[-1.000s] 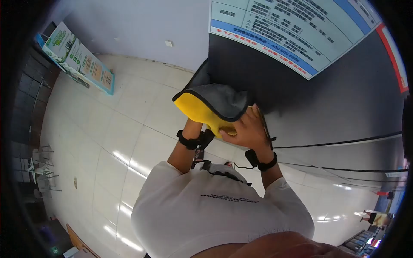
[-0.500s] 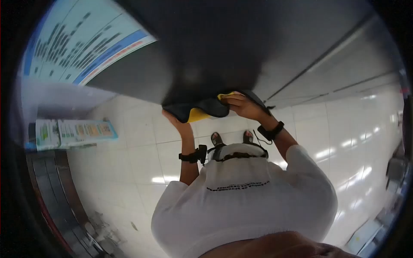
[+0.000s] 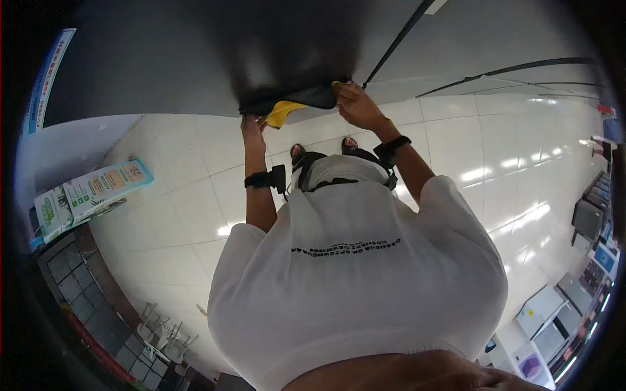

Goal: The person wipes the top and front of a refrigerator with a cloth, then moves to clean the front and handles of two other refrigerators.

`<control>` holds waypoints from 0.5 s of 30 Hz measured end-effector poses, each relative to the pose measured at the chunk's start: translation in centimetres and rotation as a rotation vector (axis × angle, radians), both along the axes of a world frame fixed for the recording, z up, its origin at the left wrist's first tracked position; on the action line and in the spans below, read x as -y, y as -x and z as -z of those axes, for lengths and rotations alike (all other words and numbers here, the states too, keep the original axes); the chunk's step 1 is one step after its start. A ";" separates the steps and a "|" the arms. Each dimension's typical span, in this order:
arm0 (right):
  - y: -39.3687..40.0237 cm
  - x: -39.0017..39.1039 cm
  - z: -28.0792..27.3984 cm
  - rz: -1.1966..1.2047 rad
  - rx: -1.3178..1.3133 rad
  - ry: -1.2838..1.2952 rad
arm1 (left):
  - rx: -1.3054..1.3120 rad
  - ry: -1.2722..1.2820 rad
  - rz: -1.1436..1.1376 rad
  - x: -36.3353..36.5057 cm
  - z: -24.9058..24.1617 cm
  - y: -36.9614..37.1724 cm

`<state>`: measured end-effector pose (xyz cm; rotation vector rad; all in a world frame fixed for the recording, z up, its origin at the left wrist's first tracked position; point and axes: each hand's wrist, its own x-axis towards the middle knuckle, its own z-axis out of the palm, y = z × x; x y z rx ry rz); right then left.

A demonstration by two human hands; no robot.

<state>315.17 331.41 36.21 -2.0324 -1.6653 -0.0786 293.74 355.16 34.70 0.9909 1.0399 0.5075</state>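
The left hand [image 3: 253, 131] and right hand [image 3: 357, 107] are closed on opposite ends of the dark-and-yellow cloth [image 3: 285, 113], which spans between them. It looks light, soft and floppy, probably best held by its corners. Beyond the grip is a dark, shiny panel [image 3: 280, 39].

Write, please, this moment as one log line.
left hand: holds cloth, left end | right hand: holds cloth, right end | cloth: yellow and dark, between hands, seemingly against dark panel
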 end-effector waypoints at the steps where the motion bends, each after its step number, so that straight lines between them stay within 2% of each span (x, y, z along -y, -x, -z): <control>1: -0.5 0.6 0.7 -0.001 -0.015 0.018 | -0.097 -0.032 0.114 -0.1 -0.3 -0.2; 2: -1.1 1.3 0.7 0.001 -0.024 0.032 | -0.189 -0.068 0.231 -0.3 -0.6 -0.6; 3: -1.3 1.8 0.8 0.064 -0.141 0.060 | -0.233 -0.020 0.332 -0.9 -0.8 -1.4; 4: -1.6 2.3 1.6 0.106 -0.168 0.021 | -0.247 -0.021 0.419 -1.5 1.2 -1.9; 6: -1.9 2.7 7.0 0.206 -0.353 0.055 | -0.429 -0.116 0.536 -1.4 2.2 -4.0; 8: -1.7 3.0 7.0 0.350 -0.412 0.269 | -0.287 -0.341 0.623 0.7 0.1 -4.8; 9: -1.6 3.1 6.5 0.425 -0.550 0.283 | -0.323 -0.379 0.720 0.1 3.4 -5.5; 10: -2.2 3.5 8.3 0.369 -0.520 0.222 | -0.396 -0.416 0.801 0.9 2.6 -6.2; 12: -2.7 4.0 11.2 0.492 -0.348 0.218 | -0.357 -0.739 1.009 1.3 3.2 -7.3; 13: -2.6 3.8 9.8 0.504 -0.302 0.160 | -0.365 -0.737 1.008 1.1 4.4 -7.9; 14: -2.6 3.7 8.9 0.547 -0.372 0.226 | -0.334 -0.894 1.001 1.0 5.7 -8.3; 15: -2.6 3.2 8.9 0.533 -0.249 0.141 | -0.302 -1.049 0.987 1.1 7.0 -8.2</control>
